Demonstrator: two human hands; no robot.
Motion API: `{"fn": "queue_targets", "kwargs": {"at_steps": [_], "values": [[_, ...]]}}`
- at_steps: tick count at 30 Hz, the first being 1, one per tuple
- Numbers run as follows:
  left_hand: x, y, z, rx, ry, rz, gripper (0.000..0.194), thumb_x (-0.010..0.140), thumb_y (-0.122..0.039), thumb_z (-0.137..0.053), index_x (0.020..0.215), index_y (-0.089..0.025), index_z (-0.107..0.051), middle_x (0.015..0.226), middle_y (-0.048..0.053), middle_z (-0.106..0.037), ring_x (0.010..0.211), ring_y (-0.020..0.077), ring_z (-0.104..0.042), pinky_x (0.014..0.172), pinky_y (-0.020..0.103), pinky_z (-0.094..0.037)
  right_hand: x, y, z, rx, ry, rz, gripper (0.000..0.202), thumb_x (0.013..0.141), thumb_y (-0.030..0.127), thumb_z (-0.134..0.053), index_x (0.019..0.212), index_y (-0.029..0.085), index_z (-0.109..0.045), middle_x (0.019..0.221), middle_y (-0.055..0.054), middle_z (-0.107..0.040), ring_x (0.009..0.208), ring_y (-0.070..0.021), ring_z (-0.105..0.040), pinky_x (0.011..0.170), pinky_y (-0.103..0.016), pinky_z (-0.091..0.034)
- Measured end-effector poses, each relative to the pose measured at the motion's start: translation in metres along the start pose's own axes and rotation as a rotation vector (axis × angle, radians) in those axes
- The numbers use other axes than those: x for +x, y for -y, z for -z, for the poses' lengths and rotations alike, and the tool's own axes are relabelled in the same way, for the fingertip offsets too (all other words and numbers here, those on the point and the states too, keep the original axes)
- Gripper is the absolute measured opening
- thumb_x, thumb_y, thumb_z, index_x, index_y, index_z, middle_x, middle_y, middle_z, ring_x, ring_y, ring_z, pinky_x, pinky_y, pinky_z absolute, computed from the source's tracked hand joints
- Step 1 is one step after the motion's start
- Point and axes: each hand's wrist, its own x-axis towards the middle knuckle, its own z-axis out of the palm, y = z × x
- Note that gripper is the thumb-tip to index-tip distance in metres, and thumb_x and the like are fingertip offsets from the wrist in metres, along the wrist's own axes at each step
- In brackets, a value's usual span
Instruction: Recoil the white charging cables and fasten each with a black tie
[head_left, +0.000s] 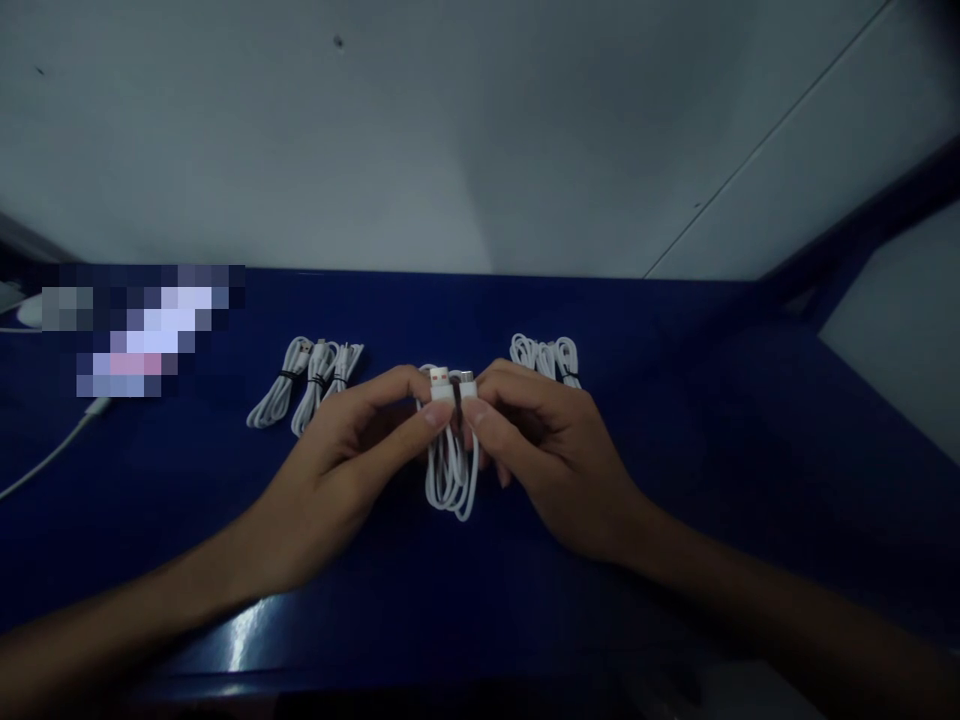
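Held cable (450,492): white, smooth, rounded cord in long narrow loops; raised just over the table, between the two hands.
Left hand (351,462): bare, curled, thumb and index finger closed on the held cable at the left plug (440,388); other fingers partly hidden, can't tell their grip.
Right hand (566,462): bare, mirrors the left, thumb and fingers closed on the held cable at the right plug (468,388); rest curled.
Plug ends: boxy white housings with metal tips, side by side and upright at the top of the held cable; orange-red marks inside the left one.
Left bundles (277,395): white looped cords with thin black ties, lying left of the held cable, slightly beyond it.
Right bundles (568,358): same white cord, black tie visible, beyond the held cable to its right, partly behind the right hand.
Table (420,625): glossy dark blue, flat, under the held cable.
Panel (375,150): matte pale grey, one thin diagonal seam, beyond the held cable.
Blurred item (166,328): bright, pixelated, far left of the held cable; white lead (51,460) near its lower end.
Counts: held cable 1, plugs 2, left bundles 3, right bundles apparently 3, hands 2.
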Motion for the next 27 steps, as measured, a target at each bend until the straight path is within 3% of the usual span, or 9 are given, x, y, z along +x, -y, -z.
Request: {"fn": "queue_targets", "kwargs": {"at_steps": [27], "values": [[-0.0005, 0.0002, -0.0019, -0.038, 0.004, 0.006, 0.015, 0.111, -0.024, -0.065, 0.106, -0.024, -0.079, 0.098, 0.000, -0.071, 0.089, 0.0132, -0.065, 0.084, 0.023, -0.054, -0.0005, -0.0010, -0.0004, -0.002, -0.007, -0.001, 0.037, 0.108, 0.025, -0.063, 0.071, 0.020, -0.062, 0.076, 0.003, -0.056, 0.063, -0.0108, -0.051, 0.056, -0.029, -0.043]]}}
